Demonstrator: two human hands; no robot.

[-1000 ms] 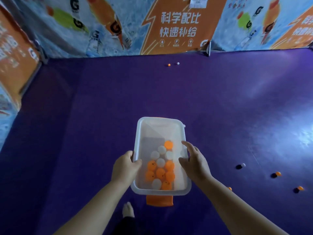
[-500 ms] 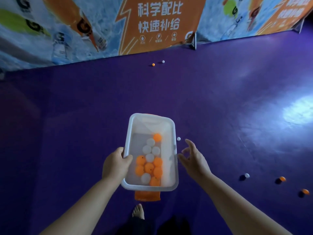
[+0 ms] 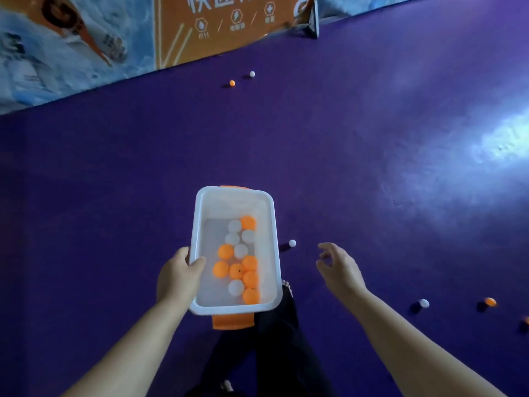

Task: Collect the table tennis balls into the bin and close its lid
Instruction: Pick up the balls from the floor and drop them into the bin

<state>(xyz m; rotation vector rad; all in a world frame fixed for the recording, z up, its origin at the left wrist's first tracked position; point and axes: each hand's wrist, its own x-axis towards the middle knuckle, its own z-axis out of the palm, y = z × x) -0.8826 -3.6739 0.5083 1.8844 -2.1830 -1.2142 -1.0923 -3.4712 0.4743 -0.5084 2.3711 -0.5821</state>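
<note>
Head view, sole camera: worn at head height, aimed forward and steeply down over the purple floor. Wide-angle, horizon tilted, with the far banner wall sloping up toward the right. Near field: both forearms, the left hand, the right hand and the bin, close below the lens. No second view to overlap.

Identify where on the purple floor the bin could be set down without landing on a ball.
Bare floor lies left of the bin, up to the banner wall. Right is crowded: a white ball beside the bin, more past the right hand.
</note>
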